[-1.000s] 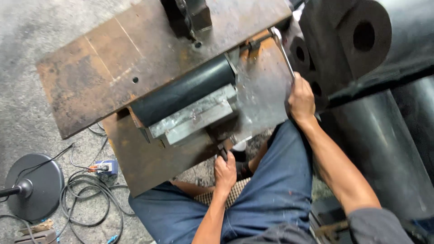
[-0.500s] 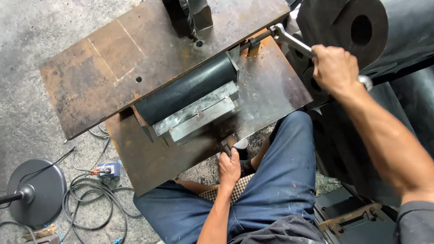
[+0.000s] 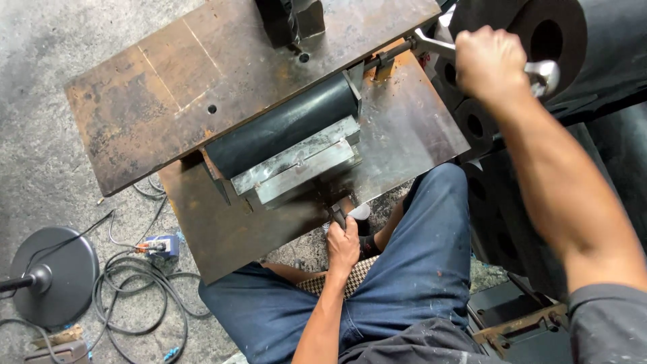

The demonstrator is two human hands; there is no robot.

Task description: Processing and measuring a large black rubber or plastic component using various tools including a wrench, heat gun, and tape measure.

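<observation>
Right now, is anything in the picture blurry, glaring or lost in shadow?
Head view: even daylight, no harsh shadows; the right hand and forearm are close and slightly soft; the wrench end glints; the rusty steel table is sharp; the dark rubber rollers lose detail.

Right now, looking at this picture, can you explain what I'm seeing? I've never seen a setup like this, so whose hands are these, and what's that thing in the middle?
The view comes from a camera worn on a person's head, looking down at their own hands and blue-trousered legs. In front sits a rusty steel table with a black roller clamped above grey metal blocks. The right hand grips a shiny metal wrench that reaches to a threaded rod at the roller's end. The left hand holds a small dark handle at the table's near edge. Large black rollers lie to the right. On the concrete floor at left lie coiled cables and a round stand base.
</observation>
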